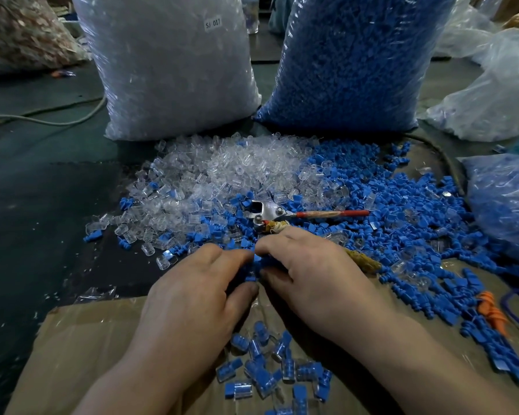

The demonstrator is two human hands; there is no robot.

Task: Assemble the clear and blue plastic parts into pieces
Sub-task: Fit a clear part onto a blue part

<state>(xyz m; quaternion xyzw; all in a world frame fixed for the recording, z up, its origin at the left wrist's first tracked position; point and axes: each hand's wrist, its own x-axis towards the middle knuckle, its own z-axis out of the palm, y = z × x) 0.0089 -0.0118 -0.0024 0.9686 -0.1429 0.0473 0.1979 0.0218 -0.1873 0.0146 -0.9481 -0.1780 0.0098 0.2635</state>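
Both pinch one blue part (pixel 256 260): left hand (pixel 192 283) & right hand (pixel 306 274), curled tight. Risk: skewed press, it pops into loose blue parts (pixel 402 235) by far edge of cardboard (pixel 87 339).

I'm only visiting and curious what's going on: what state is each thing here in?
left hand, grip pinching the blue part
right hand, grip pinching the same part
clear-parts bag, upright, packed
blue-parts bag, upright, packed
loose parts pile, unassembled, mixed
metal tool, lying unheld on that pile
finished pieces, assembled, lying on the cardboard
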